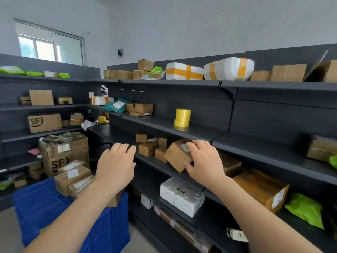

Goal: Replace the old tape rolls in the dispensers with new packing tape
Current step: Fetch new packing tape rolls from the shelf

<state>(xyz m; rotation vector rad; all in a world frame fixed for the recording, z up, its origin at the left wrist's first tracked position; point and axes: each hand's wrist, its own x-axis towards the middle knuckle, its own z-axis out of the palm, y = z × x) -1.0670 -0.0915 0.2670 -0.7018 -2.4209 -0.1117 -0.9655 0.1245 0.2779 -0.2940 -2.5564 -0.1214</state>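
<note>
Head view: my left hand [116,161] and right hand [204,159] reach up, both spread and empty, toward the yellow tape rolls [182,117] stacked on the shelf [164,125] above.

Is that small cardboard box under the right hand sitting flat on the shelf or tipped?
Tipped. The cardboard box leans on one lower edge, its labelled top slanted, with the right hand resting over it.

The shelving [182,130] is finished in matt dark metal. The parcels [179,155] are made of brown cardboard, while glossy yellow plastic (smooth) is seen on the tape rolls [182,117].
</note>
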